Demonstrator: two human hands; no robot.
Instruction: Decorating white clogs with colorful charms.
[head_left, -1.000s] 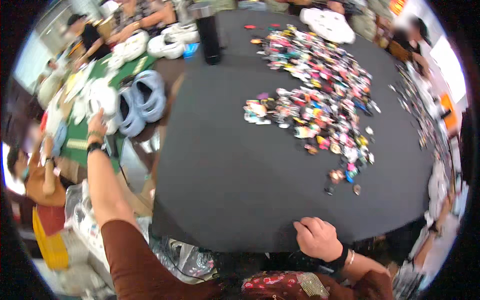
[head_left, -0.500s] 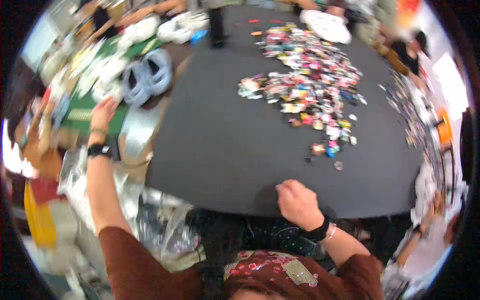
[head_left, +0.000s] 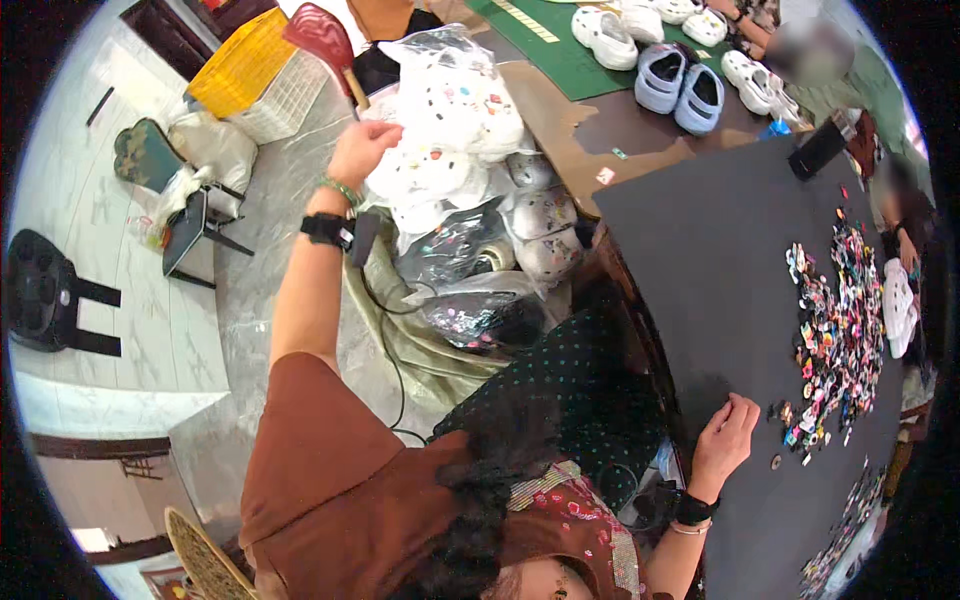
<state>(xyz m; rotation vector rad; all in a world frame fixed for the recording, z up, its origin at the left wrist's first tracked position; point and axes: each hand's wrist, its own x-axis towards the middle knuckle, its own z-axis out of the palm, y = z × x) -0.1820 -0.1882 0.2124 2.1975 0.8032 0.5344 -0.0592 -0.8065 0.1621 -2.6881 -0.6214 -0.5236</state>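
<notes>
My left hand (head_left: 362,153) is stretched out over a clear plastic bag of white clogs (head_left: 460,105), its fingers curled together beside the bag's edge. What it holds, if anything, does not show. Close to the near edge of the black table (head_left: 680,265), my right hand (head_left: 725,440) rests with fingers bent and closed; anything inside them is hidden. To its right lies a heap of small colourful charms (head_left: 840,330), with a small round piece (head_left: 775,462) apart from it.
Silver clogs (head_left: 543,235) and bags of small dark pieces (head_left: 485,315) lie below the white bag. Blue clogs (head_left: 660,80) stand on the far table near a green mat (head_left: 545,50). A chair (head_left: 195,235), yellow crate (head_left: 240,62) and red stool-like seat (head_left: 318,30) are at left.
My view has swung left, bringing the floor, chair and bagged clogs into sight. My left hand has gone from beside the blue clogs to the bag of white clogs. My right hand stays at the table edge.
</notes>
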